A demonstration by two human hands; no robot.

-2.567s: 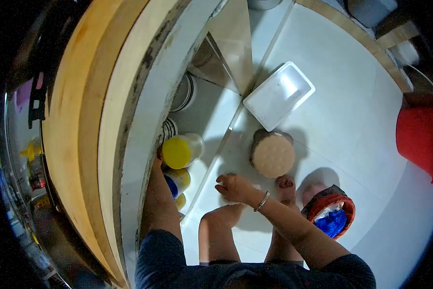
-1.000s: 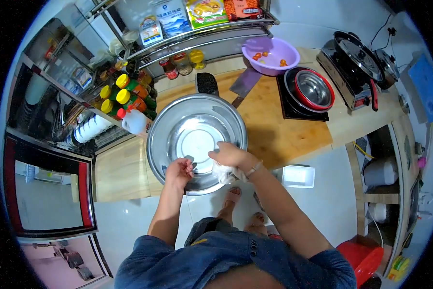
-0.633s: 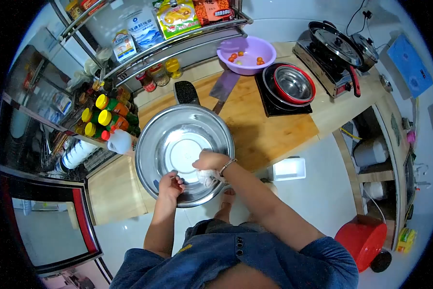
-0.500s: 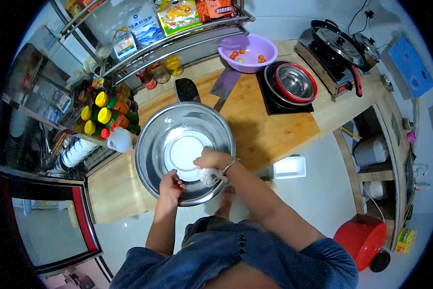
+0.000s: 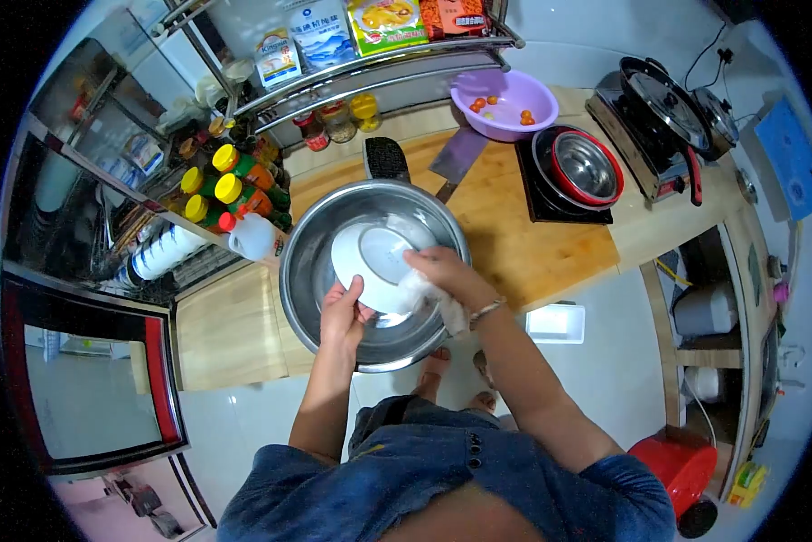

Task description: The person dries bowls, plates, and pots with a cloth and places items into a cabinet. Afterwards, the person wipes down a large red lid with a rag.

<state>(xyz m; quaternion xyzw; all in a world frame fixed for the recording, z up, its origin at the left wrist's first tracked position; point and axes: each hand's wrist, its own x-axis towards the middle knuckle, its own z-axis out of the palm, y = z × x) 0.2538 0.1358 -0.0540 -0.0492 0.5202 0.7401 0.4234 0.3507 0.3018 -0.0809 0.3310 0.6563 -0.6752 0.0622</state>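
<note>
A white plate (image 5: 359,264) is lifted and tilted over a large steel basin (image 5: 299,294), its underside and foot ring facing up. My left hand (image 5: 343,314) grips its lower left edge, thumb on top. A crumpled white cloth (image 5: 431,298) is bunched in my right hand (image 5: 451,274), which presses against the plate's right side. Part of the cloth dangles beside the basin's right rim. My right fingertips are partly hidden by the hand and cloth.
Behind the basin, a cleaver (image 5: 460,154) lies on the wooden board (image 5: 560,257). A purple basin (image 5: 550,104) holds small tomatoes. Steel and red bowls (image 5: 587,167) stand on a black hob. Bottles with yellow caps (image 5: 230,188) crowd the left side, beside a white jug (image 5: 251,237).
The plate has come up from the basin's bottom and now tilts in my hands. My left hand has closed on its edge. The cloth has moved against it. The view has shifted slightly.
</note>
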